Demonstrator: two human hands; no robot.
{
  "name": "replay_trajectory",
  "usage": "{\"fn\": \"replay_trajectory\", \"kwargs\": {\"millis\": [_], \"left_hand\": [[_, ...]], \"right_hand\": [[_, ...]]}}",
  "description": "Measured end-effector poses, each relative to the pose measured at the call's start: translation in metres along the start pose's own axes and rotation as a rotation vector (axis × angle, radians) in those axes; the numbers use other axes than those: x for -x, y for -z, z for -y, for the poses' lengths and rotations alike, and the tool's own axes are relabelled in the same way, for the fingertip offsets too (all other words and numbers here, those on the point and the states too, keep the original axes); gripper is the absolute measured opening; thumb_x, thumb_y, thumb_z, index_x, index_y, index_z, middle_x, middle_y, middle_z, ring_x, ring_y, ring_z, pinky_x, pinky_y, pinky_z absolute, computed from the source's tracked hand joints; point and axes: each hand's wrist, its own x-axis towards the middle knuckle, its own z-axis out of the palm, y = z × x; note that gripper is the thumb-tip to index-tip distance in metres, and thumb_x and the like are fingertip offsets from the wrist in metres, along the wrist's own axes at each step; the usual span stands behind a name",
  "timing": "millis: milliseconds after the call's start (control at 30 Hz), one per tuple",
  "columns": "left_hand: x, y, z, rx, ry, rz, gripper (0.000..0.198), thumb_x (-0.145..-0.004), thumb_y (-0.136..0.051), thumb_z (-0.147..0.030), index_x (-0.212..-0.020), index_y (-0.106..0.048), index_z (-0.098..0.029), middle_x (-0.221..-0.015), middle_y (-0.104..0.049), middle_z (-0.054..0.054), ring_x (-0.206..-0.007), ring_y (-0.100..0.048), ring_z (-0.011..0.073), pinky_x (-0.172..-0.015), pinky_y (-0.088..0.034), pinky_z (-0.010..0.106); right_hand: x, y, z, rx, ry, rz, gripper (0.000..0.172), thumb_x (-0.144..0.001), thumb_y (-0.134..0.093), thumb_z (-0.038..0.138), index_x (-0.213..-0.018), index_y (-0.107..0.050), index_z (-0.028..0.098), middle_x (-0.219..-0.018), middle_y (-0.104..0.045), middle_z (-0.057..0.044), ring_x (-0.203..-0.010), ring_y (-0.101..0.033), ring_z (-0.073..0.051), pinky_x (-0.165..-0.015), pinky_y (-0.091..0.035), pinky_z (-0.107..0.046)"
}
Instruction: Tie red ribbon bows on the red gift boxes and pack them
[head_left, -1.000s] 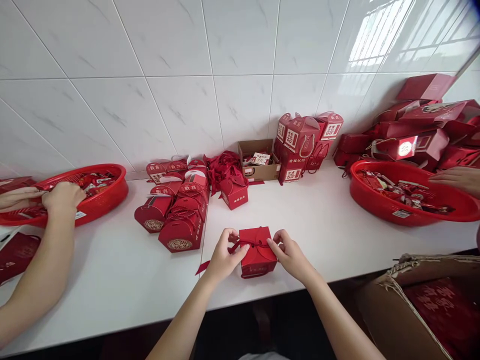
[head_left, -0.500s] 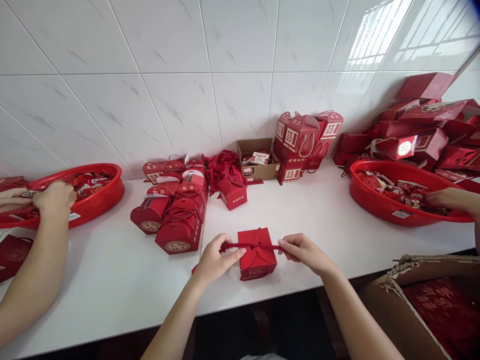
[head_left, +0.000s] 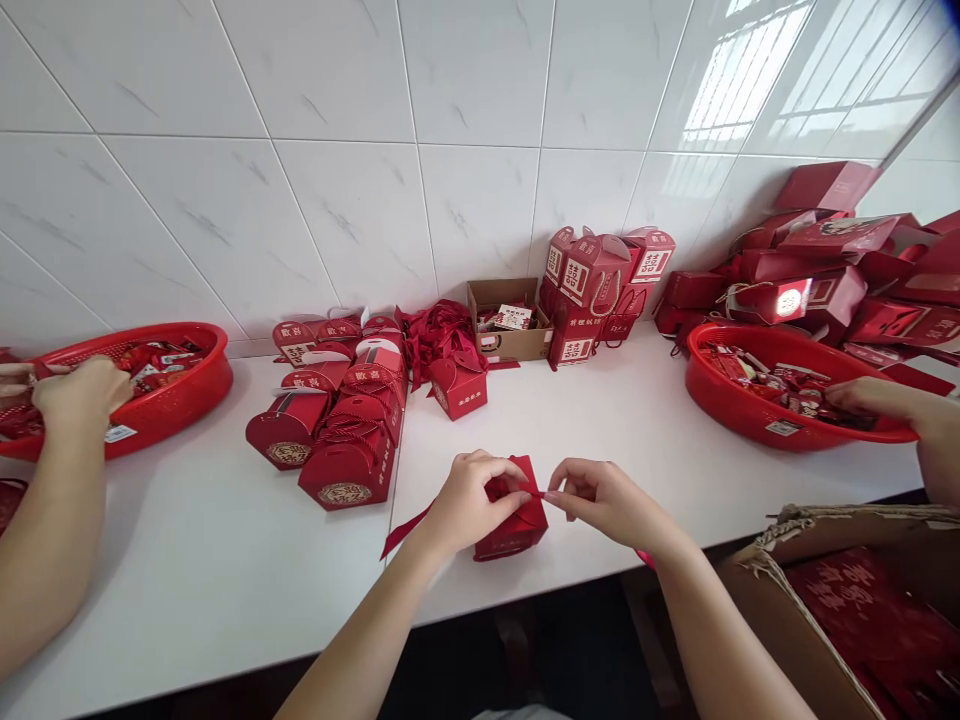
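A small red gift box (head_left: pixel 517 525) stands on the white table (head_left: pixel 225 560) near its front edge. My left hand (head_left: pixel 472 500) rests over the box's top left, fingers pinched on a red ribbon (head_left: pixel 405 530) whose tail trails to the left. My right hand (head_left: pixel 600 500) is just right of the box, fingertips pinched on the same ribbon; another end shows beneath my right wrist. Both pinches meet above the box top.
Two other people's arms reach into red baskets of sweets at the far left (head_left: pixel 180 385) and right (head_left: pixel 757 410). Finished red boxes (head_left: pixel 345 420) lie left of centre, a red box (head_left: pixel 459 385) and a small cardboard box (head_left: pixel 517 320) behind, and an open carton (head_left: pixel 847 610) at lower right.
My hands had drawn the ribbon out taut to both sides; now they have come together over the box top, still pinching the ribbon. The view has drifted slightly.
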Motion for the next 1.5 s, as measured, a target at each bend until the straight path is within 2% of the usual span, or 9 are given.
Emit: {"fn": "replay_trajectory", "kwargs": {"millis": [200, 500, 667, 833, 1000, 1133, 1233, 1367, 1500], "left_hand": [[0.0, 0.004, 0.001, -0.03, -0.059, 0.118, 0.006, -0.081, -0.066, -0.032, -0.081, -0.067, -0.026, -0.079, -0.067, 0.0, -0.089, -0.057, 0.0231, -0.09, -0.038, 0.042], [0.001, 0.003, 0.0, -0.061, -0.119, 0.065, 0.023, -0.093, -0.046, -0.033, -0.079, -0.061, -0.023, -0.083, -0.063, 0.003, -0.086, -0.054, 0.0212, -0.086, -0.04, 0.04], [0.005, -0.003, -0.002, -0.066, -0.163, -0.08, 0.025, -0.077, -0.07, -0.037, -0.091, -0.055, -0.022, -0.086, -0.063, 0.001, -0.081, -0.056, 0.0191, -0.083, -0.042, 0.036], [0.006, -0.011, 0.003, -0.108, -0.188, -0.296, 0.009, -0.082, -0.053, -0.017, -0.077, -0.049, -0.022, -0.074, -0.059, 0.001, -0.073, -0.053, 0.0183, -0.078, -0.04, 0.036], [0.009, -0.011, 0.008, -0.093, -0.156, -0.411, 0.008, -0.079, -0.051, -0.016, -0.082, -0.046, -0.022, -0.078, -0.058, 0.002, -0.076, -0.053, 0.0203, -0.075, -0.041, 0.036], [0.014, -0.007, 0.002, -0.029, -0.129, -0.368, 0.01, -0.078, -0.053, -0.019, -0.084, -0.046, -0.022, -0.081, -0.055, 0.003, -0.078, -0.053, 0.0208, -0.075, -0.043, 0.036], [0.023, 0.003, 0.003, 0.054, -0.109, -0.253, 0.024, -0.071, -0.054, -0.017, -0.093, -0.05, -0.023, -0.093, -0.057, 0.005, -0.089, -0.055, 0.023, -0.082, -0.045, 0.038], [0.03, 0.011, 0.026, 0.229, 0.108, -0.184, 0.026, -0.075, -0.053, -0.023, -0.101, -0.051, -0.023, -0.107, -0.056, 0.007, -0.105, -0.051, 0.0248, -0.095, -0.042, 0.04], [0.028, 0.006, 0.055, 0.279, 0.292, -0.109, 0.026, -0.085, -0.052, -0.047, -0.081, -0.051, -0.021, -0.077, -0.055, 0.001, -0.072, -0.055, 0.0175, -0.066, -0.047, 0.029]], "right_hand": [[-0.006, 0.007, -0.002, 0.122, -0.008, 0.049, 0.027, -0.077, -0.066, 0.047, -0.074, -0.065, 0.02, -0.072, -0.061, 0.001, -0.057, -0.044, -0.01, -0.053, -0.036, -0.024], [-0.011, 0.006, 0.004, -0.073, -0.044, 0.127, 0.047, -0.085, -0.054, 0.054, -0.054, -0.05, 0.018, -0.046, -0.044, 0.004, -0.044, -0.036, -0.008, -0.045, -0.03, -0.023], [-0.015, -0.002, 0.003, -0.341, -0.109, 0.104, 0.048, -0.084, -0.055, 0.057, -0.057, -0.047, 0.019, -0.045, -0.044, 0.006, -0.038, -0.035, -0.006, -0.038, -0.026, -0.021], [-0.011, -0.002, 0.003, -0.554, -0.018, 0.192, 0.036, -0.081, -0.063, 0.051, -0.08, -0.066, 0.015, -0.063, -0.061, 0.0, -0.054, -0.055, -0.01, -0.049, -0.041, -0.022], [-0.012, -0.007, -0.004, -0.335, 0.011, 0.058, 0.033, -0.082, -0.065, 0.044, -0.095, -0.073, 0.015, -0.066, -0.064, -0.002, -0.06, -0.056, -0.012, -0.061, -0.047, -0.027], [-0.022, -0.031, -0.006, -0.202, 0.142, -0.022, 0.031, -0.086, -0.058, 0.032, -0.114, -0.069, 0.024, -0.08, -0.067, -0.002, -0.076, -0.061, -0.017, -0.071, -0.05, -0.031], [-0.027, -0.047, -0.003, -0.157, 0.236, -0.078, 0.022, -0.086, -0.053, 0.023, -0.095, -0.073, 0.024, -0.094, -0.067, -0.004, -0.087, -0.062, -0.019, -0.079, -0.05, -0.033], [-0.027, -0.054, -0.001, -0.148, 0.291, -0.165, 0.02, -0.088, -0.048, 0.021, -0.089, -0.069, 0.022, -0.097, -0.065, -0.005, -0.09, -0.061, -0.018, -0.081, -0.049, -0.031], [-0.025, -0.056, -0.003, -0.151, 0.223, -0.101, 0.021, -0.091, -0.043, 0.024, -0.091, -0.064, 0.023, -0.089, -0.068, -0.004, -0.085, -0.063, -0.018, -0.073, -0.049, -0.029]]}}
